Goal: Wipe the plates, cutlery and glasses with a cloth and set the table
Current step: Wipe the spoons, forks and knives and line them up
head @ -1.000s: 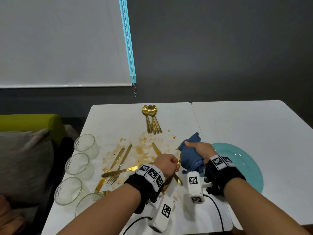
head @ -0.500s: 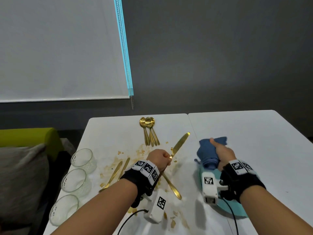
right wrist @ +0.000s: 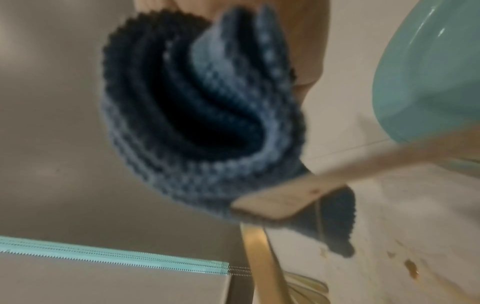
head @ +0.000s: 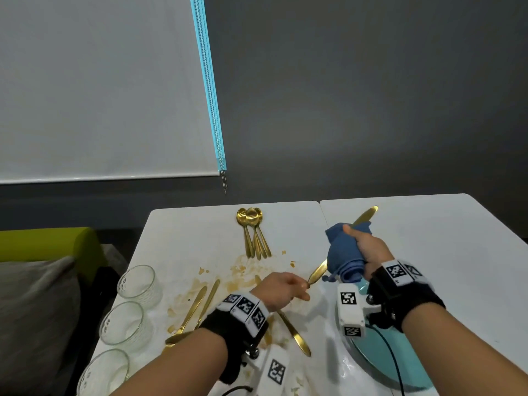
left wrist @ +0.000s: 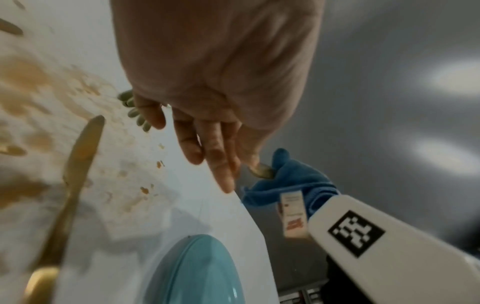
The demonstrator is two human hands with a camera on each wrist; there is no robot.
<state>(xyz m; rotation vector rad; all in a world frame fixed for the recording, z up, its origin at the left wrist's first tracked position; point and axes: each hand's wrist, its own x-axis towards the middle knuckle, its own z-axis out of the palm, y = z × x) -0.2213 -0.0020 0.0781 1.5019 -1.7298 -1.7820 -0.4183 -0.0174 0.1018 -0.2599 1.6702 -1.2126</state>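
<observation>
My left hand (head: 305,288) pinches the handle end of a gold knife (head: 317,272) and holds it in the air, tilted up and away. The knife runs through a folded blue cloth (head: 344,252), which my right hand (head: 360,243) grips around it; the blade tip (head: 367,214) sticks out beyond the cloth. In the left wrist view the handle end (left wrist: 262,171) meets the cloth (left wrist: 296,181). Up close in the right wrist view, the cloth (right wrist: 197,115) is blurred. A teal plate (head: 385,364) lies under my right wrist.
Several gold spoons (head: 253,232) lie at the far side of the stained white table (head: 183,238). More gold cutlery (head: 197,305) and another knife (head: 294,334) lie among brown smears. Three glasses (head: 140,284) line the left edge. The right table (head: 457,252) is bare.
My left hand has lifted the knife and carried it to the right. My right hand has closed the cloth around its blade above the plate.
</observation>
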